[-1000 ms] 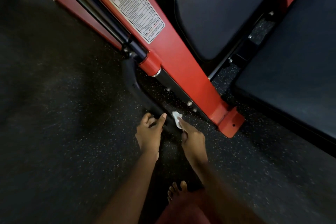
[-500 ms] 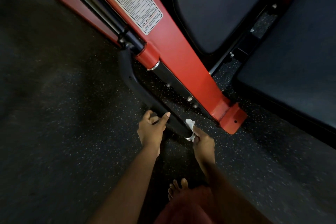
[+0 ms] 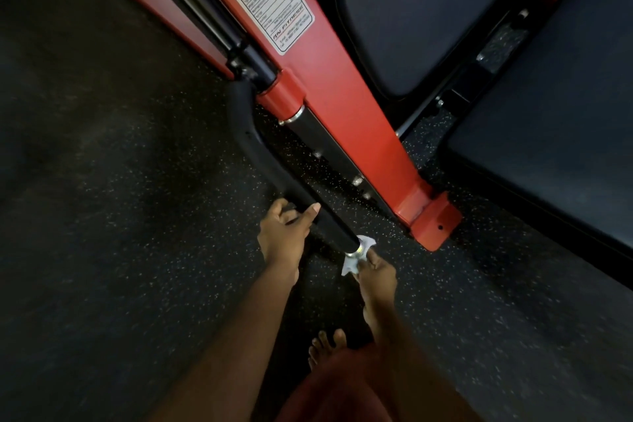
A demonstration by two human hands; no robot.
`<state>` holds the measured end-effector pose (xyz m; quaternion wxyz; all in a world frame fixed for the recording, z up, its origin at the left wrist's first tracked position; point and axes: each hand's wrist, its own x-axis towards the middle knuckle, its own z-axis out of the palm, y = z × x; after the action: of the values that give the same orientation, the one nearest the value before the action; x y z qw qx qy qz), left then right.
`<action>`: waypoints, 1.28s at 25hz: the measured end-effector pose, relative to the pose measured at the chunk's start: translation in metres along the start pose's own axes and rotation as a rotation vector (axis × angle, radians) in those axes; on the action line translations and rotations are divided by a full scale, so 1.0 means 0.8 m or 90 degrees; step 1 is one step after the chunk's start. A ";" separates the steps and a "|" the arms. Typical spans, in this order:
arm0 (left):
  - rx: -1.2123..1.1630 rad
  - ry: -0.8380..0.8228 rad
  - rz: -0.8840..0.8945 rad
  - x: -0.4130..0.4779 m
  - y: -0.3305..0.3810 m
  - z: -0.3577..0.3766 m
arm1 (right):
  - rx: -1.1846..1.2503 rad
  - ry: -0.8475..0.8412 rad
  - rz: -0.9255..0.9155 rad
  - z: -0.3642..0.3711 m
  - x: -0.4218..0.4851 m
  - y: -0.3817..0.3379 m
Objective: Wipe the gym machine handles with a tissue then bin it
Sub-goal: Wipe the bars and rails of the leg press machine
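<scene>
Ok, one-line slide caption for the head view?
Left hand grips the black handle while right hand holds a tissue against its end.

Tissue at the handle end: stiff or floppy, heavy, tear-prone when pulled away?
Probably floppy: the tissue drapes crumpled round the handle end. Likely very light: the right hand pinches it with fingertips. Might tear if dragged over the metal ring.

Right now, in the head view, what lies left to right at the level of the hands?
left hand → black handle → tissue → red frame foot → black seat pad
</scene>
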<state>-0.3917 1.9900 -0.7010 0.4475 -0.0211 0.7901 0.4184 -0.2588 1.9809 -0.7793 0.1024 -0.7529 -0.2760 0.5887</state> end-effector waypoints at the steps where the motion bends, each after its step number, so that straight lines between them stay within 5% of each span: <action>1: 0.005 0.002 0.000 -0.001 -0.001 0.001 | -0.064 0.032 -0.049 -0.007 -0.006 0.000; 4: -0.012 -0.013 -0.016 -0.004 -0.004 -0.002 | -0.259 0.076 -0.421 -0.031 -0.032 -0.012; 7: -0.037 -0.056 -0.028 -0.001 -0.006 -0.007 | -0.547 -0.045 -0.934 -0.035 -0.015 -0.038; 10: -0.036 -0.058 -0.018 -0.005 -0.018 -0.019 | -0.926 -0.203 -1.227 -0.037 0.027 -0.049; 12: -0.043 -0.041 -0.015 -0.008 -0.030 -0.029 | -1.231 -0.300 -1.226 -0.042 0.045 -0.059; 15: -0.052 -0.008 -0.018 -0.007 -0.046 -0.044 | -1.388 -0.420 -1.252 -0.039 0.046 -0.090; 19: -0.088 0.012 -0.009 -0.009 -0.048 -0.049 | -1.359 -0.502 -1.388 -0.015 0.030 -0.146; 24: -0.140 0.030 0.018 -0.017 -0.035 -0.030 | -1.185 -0.386 -1.510 0.024 -0.001 -0.202; 29: -0.188 0.052 0.041 -0.028 -0.029 -0.001 | -1.271 -0.493 -1.573 0.024 -0.008 -0.225; 32: -0.246 0.049 0.049 -0.031 -0.020 0.013 | -1.148 -0.375 -1.709 0.055 -0.022 -0.269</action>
<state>-0.3632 1.9784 -0.6958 0.3880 -0.0924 0.7120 0.5779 -0.3664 2.1422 -0.6742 -0.0110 -0.3288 0.9335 0.1427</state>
